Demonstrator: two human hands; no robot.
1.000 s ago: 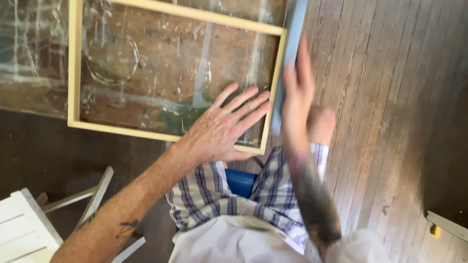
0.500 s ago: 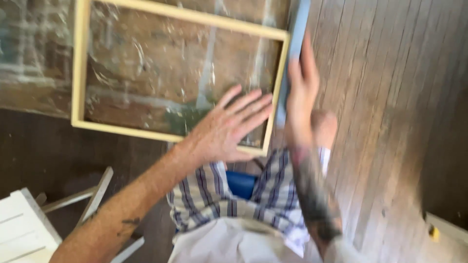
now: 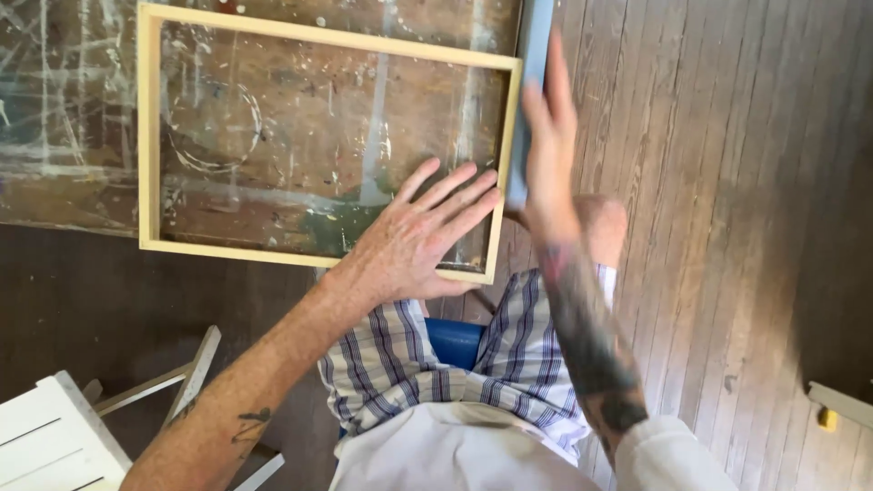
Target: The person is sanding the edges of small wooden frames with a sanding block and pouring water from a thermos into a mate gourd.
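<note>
A light wooden frame [image 3: 318,41] lies flat on a paint-stained brown tabletop [image 3: 73,109]. My left hand [image 3: 414,236] rests flat on the frame's near right corner, with its spread fingers reaching inside the frame. My right hand [image 3: 550,150] stands edge-on just outside the frame's right rail, fingers straight, against a grey-blue strip [image 3: 536,27] that runs along that side. The thumb is hidden, so I cannot tell whether this hand grips the strip.
I sit on a blue seat [image 3: 455,341] in plaid shorts, knees under the frame's near edge. A white slatted chair [image 3: 50,441] stands at the lower left. Wooden floorboards [image 3: 727,227] fill the right side, with a small yellow object [image 3: 827,419] at the far right.
My right hand has slid slightly farther up along the grey-blue strip. My left hand has stayed flat on the frame's corner.
</note>
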